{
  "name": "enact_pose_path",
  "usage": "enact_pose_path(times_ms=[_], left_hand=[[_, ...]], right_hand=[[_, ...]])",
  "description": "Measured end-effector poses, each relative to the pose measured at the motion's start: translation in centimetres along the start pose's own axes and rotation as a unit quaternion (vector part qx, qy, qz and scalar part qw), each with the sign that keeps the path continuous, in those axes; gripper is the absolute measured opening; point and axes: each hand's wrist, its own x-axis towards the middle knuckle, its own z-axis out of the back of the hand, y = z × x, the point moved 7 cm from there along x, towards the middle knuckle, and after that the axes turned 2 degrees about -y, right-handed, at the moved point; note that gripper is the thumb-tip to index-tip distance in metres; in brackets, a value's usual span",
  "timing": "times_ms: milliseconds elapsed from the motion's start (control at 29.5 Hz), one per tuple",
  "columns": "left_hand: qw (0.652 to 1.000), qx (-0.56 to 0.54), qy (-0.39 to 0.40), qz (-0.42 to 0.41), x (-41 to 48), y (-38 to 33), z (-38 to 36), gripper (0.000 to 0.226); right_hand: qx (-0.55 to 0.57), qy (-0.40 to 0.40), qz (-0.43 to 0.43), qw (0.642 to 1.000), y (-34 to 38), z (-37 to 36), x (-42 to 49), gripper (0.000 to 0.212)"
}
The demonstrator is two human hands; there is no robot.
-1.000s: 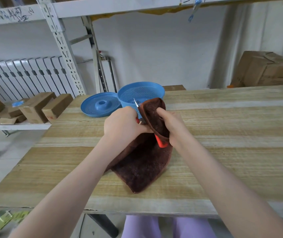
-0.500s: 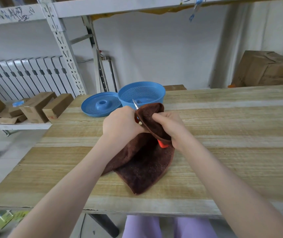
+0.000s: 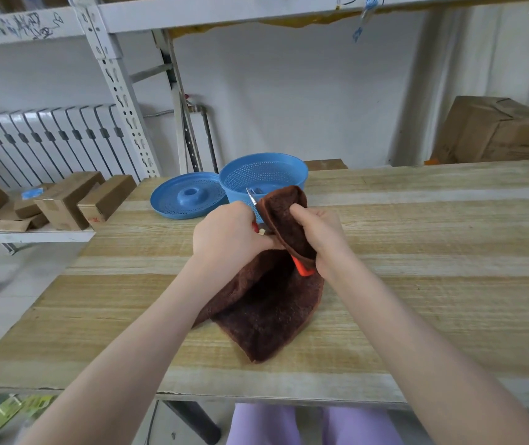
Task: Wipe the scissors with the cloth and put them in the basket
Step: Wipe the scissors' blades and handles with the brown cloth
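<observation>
Scissors with orange-red handles [image 3: 303,268] are wrapped in a brown cloth [image 3: 266,303] above the middle of the wooden table [image 3: 417,284]. Only the metal blade tip and a bit of handle show. My left hand [image 3: 227,234] grips the scissors and cloth from the left. My right hand [image 3: 321,234] pinches a fold of cloth around the scissors from the right. The cloth's lower part hangs onto the table. The blue perforated basket [image 3: 266,175] stands just behind my hands, with something metallic inside it.
A blue perforated lid [image 3: 189,195] lies left of the basket. Cardboard boxes [image 3: 60,200] sit on a low shelf to the left, and a large carton [image 3: 497,130] stands at the back right. A metal rack upright [image 3: 118,91] rises behind the table's left corner.
My hands and the wrapped scissors have stayed almost in place. The right hand's fold of cloth has shifted slightly along the scissors.
</observation>
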Motion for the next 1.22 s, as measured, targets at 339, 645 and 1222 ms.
enact_pose_path(times_ms=[339,645,1222], left_hand=[[0.999,-0.020,-0.007,0.029,-0.6,1.1,-0.8,0.056],[0.998,-0.041,-0.033,0.029,-1.2,0.1,0.0,0.046],[1.000,-0.007,-0.015,0.001,-0.9,-0.4,0.7,0.058]], right_hand=[[-0.293,-0.077,0.299,0.905,3.4,0.4,-4.3,0.025],[-0.230,-0.082,0.223,0.944,2.9,0.7,-2.8,0.012],[-0.005,0.019,0.050,0.999,2.3,0.2,-0.8,0.022]])
